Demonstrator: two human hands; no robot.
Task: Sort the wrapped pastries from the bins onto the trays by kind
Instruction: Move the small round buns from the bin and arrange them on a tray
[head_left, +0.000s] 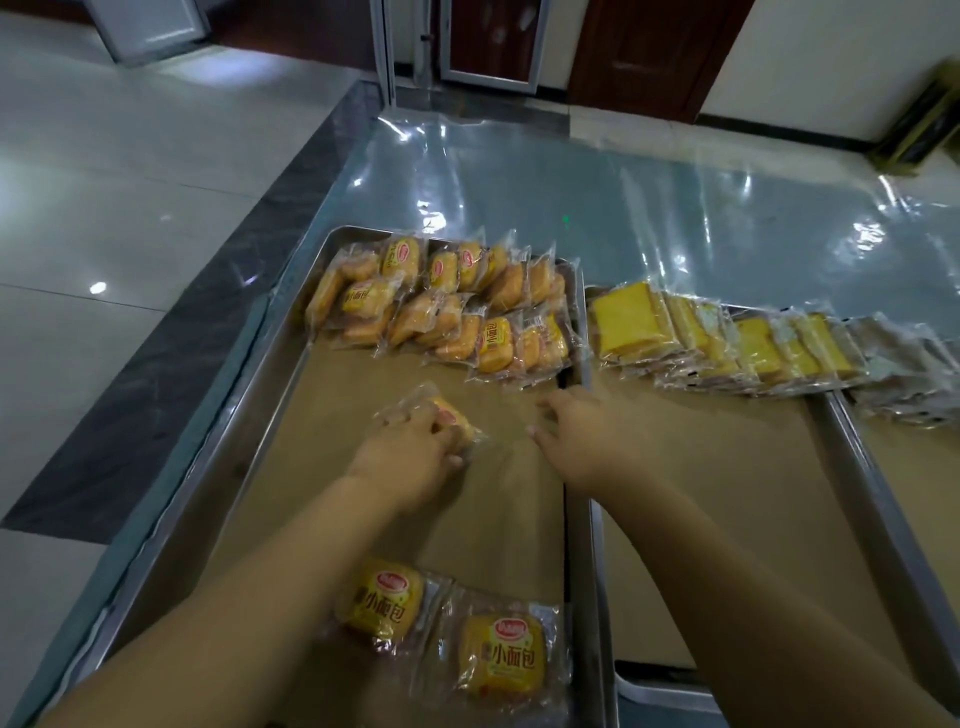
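My left hand (410, 457) grips a wrapped small yellow bun (441, 413) just above the brown paper of the left metal tray (244, 384). Several wrapped buns of that kind (447, 306) are stacked along this tray's far end. Two more buns (384, 603) (501, 657) lie flat at its near end, between my forearms. My right hand (576, 431) hovers over the tray's right rim, fingers apart, holding nothing. On the middle tray (701, 467) a row of wrapped yellow cake slices (727, 343) leans along the far end.
A third tray (914, 467) at the right holds paler wrapped slices (904, 369) at its far end. The trays stand on a table covered with clear plastic sheet (623, 197). Tiled floor lies to the left, doors behind. No bins are in view.
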